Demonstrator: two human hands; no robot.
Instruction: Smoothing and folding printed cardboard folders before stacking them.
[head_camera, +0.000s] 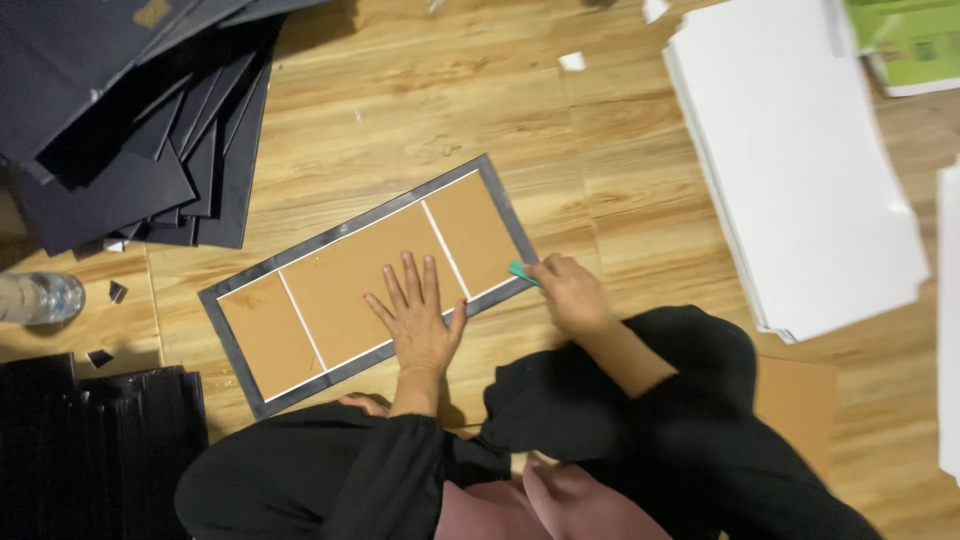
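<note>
1. Left grip (418, 318): hand open, fingers spread, palm pressed flat on the cardboard panel sheet (370, 272). Holds nothing, just pins it down.
2. Right grip (567, 292): fingers closed round a small teal tool (521, 271), tip at the sheet's right-hand near corner, on the dark border.
3. Sheet: three brown cardboard panels with thin white gaps between them, dark grey border all round. Lies flat on the wooden floor (420, 120), skewed diagonally, directly in front of the person's knees.
4. Upper left: loose heap of dark sheets (120, 110). Lower left: neat stack of black sheets (95, 450).
5. Left edge: clear plastic bottle (38, 297) lying on its side.
6. Right: stack of white boards (800, 160), well apart from the sheet. Green item (905, 40) at the top right corner.
7. Small paper scraps (572, 61) scattered on the floor.
</note>
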